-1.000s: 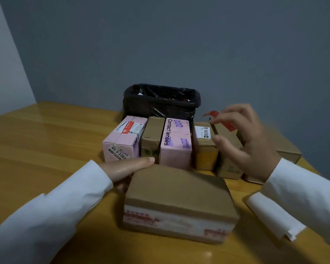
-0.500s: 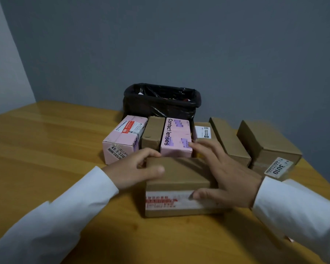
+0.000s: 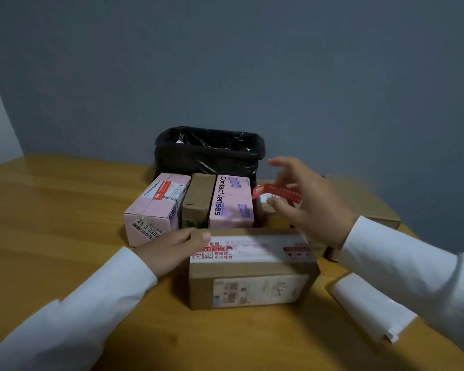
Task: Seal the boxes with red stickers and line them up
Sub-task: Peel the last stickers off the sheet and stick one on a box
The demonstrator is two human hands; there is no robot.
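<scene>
Front cardboard box (image 3: 249,269) on table (image 3: 65,210), just before row of boxes (image 3: 198,204).
Steadied at left end by left hand (image 3: 169,250), fingers flat.
Red sticker (image 3: 276,192) above box's far right, pinched in right hand (image 3: 306,202).
Likely thin, floppy, tacky: hold by ends.

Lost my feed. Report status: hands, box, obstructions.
Left hand flat against the brown box. Right hand pinching a red sticker above it. Nothing blocking the box top.
</scene>
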